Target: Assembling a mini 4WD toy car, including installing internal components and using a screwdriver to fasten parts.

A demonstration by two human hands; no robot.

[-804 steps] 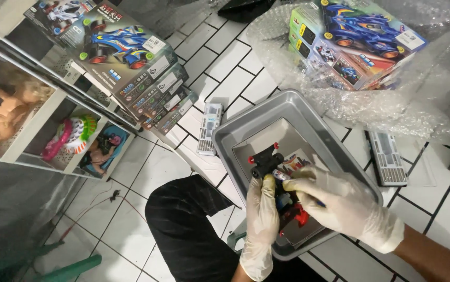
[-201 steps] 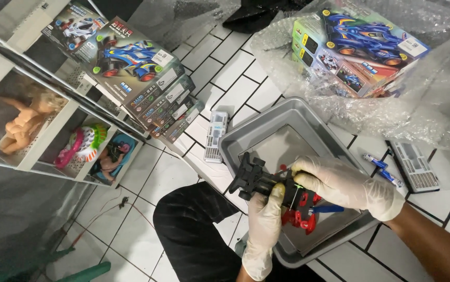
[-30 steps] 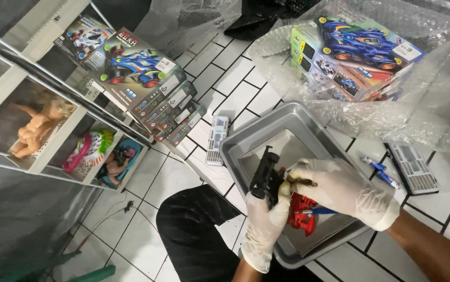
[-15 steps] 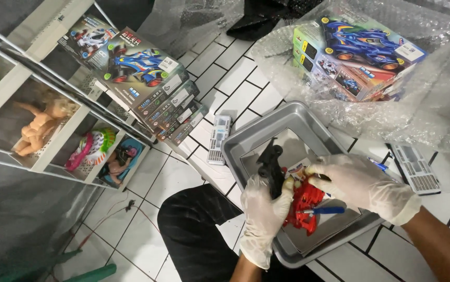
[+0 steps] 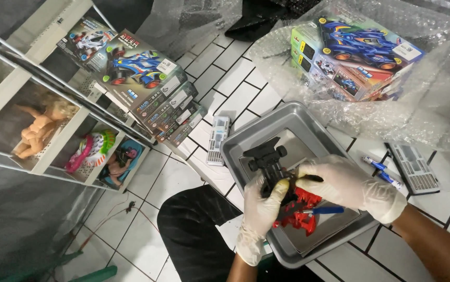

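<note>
While hands (image 5: 308,193) grip a black chassis (image 5: 269,164), red parts (image 5: 300,211) (plastic) fill the tray (image 5: 246,149).

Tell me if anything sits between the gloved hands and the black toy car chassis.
Nothing visible does. The left hand grips the black chassis from below, and the right hand touches its side, above the grey tray and red parts.

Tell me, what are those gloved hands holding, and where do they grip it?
A black toy car chassis: left hand grips its near end, right hand its side.
</note>
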